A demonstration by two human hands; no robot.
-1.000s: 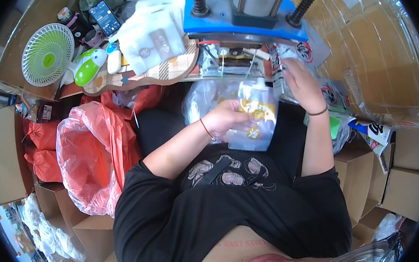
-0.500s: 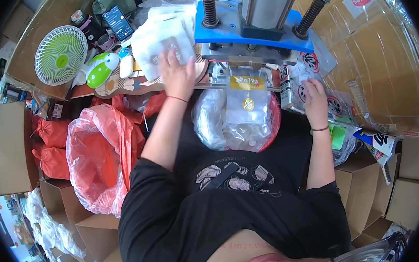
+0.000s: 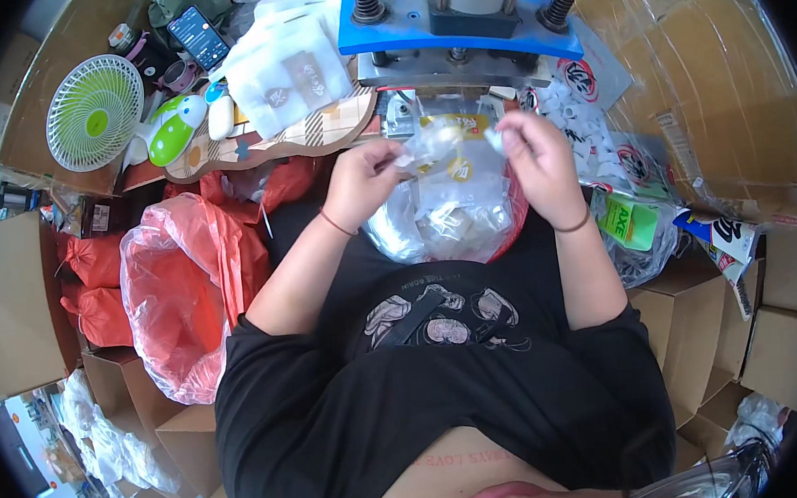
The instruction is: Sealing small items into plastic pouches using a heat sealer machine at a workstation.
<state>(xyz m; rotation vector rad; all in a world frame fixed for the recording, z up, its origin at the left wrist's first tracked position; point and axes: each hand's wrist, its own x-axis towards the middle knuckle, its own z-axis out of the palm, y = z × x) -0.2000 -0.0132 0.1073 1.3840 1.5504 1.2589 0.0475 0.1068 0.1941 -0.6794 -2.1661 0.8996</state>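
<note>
I sit at a cluttered wooden workbench (image 3: 60,107) that runs along the top of my view. A blue-topped metal press with black springs (image 3: 460,15) stands at its middle edge. Toward the bench's left end stand a small white and green desk fan (image 3: 93,112) and a dark smartphone (image 3: 199,37). Below the bench's left edge a large red plastic bag (image 3: 177,294) gapes open, with brown cardboard boxes (image 3: 9,298) around it. More cardboard cartons (image 3: 787,312) stack to my right. Even daylight fills the room.
</note>
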